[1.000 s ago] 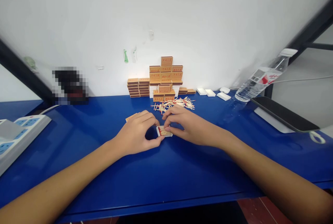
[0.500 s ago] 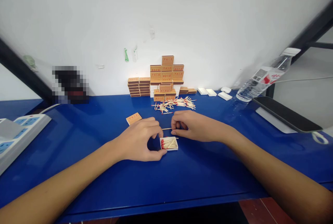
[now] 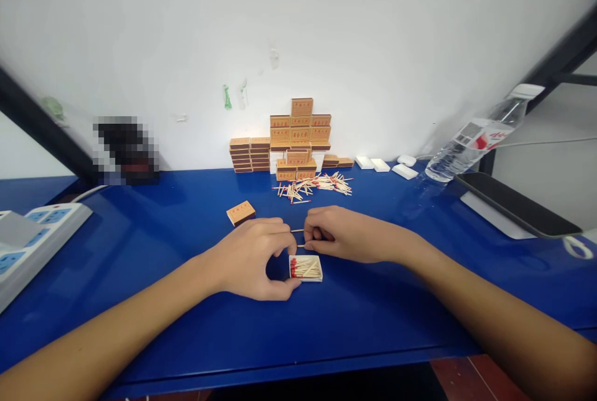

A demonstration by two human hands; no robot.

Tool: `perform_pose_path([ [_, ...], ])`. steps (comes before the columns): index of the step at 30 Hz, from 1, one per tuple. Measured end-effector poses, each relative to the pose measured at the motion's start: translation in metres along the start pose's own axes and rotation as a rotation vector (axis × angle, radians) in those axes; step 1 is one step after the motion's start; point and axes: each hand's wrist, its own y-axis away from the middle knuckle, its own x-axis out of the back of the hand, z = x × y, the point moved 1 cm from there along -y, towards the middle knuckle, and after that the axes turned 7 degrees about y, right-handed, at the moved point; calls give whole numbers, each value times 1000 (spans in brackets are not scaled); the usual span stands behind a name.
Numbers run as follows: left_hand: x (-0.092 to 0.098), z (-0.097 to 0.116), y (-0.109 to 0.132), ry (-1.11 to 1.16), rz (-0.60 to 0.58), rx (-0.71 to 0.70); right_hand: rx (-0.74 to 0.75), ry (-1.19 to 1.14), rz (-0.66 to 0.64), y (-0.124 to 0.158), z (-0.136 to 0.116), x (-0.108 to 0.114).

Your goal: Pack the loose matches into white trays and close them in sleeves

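Note:
My left hand (image 3: pixel 259 258) grips one end of a small white matchbox tray (image 3: pixel 318 278) between thumb and fingers. Inside the tray lie several matches (image 3: pixel 305 267), their red heads toward the left. Just beyond it, my right hand (image 3: pixel 342 233) is closed in a pinch on a thin matchstick (image 3: pixel 301 245). A second matchstick (image 3: pixel 297 230) shows between the two hands, its ends hidden by the fingers. Behind my left hand sits an orange matchbox (image 3: pixel 241 211) on the blue table (image 3: pixel 261 339).
Loose matches (image 3: pixel 326 183) lie in a heap before stacked matchboxes (image 3: pixel 300 135) at the wall. White trays (image 3: pixel 380 165), a leaning plastic bottle (image 3: pixel 480 137) and a black phone-like slab (image 3: pixel 517 203) stand right. At left is a power strip (image 3: pixel 44 245).
The tray and my left hand have shifted slightly toward me. My right hand has come nearer and a little left, and a matchstick now shows at its fingertips.

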Motion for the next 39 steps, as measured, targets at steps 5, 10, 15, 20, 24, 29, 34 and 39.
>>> perform_pose_path([
  [5, 0, -1, 1, -25, -14, -11, 4, 57, 107, -6, 2, -7],
  [10, 1, -5, 2, -44, -29, 24, 13, 64, 168, -7, 9, -10],
  [15, 1, -9, 3, -61, -32, 45, -31, 56, 112, -10, 8, -12],
  [20, 2, -12, 2, -89, -8, 64, -77, 109, 95, -12, 9, -12],
  [24, 5, -15, 1, -115, 14, 79, -97, 113, 124, -8, 12, -4],
  [29, 9, -19, 0, -175, 42, 127, -14, -60, 152, -2, 1, 3],
  [34, 10, -19, 1, -175, 77, 139, 19, -65, 160, -3, -12, 1],
  [39, 15, -22, 1, -173, 127, 104, -12, 7, 307, -7, 4, 1],
])
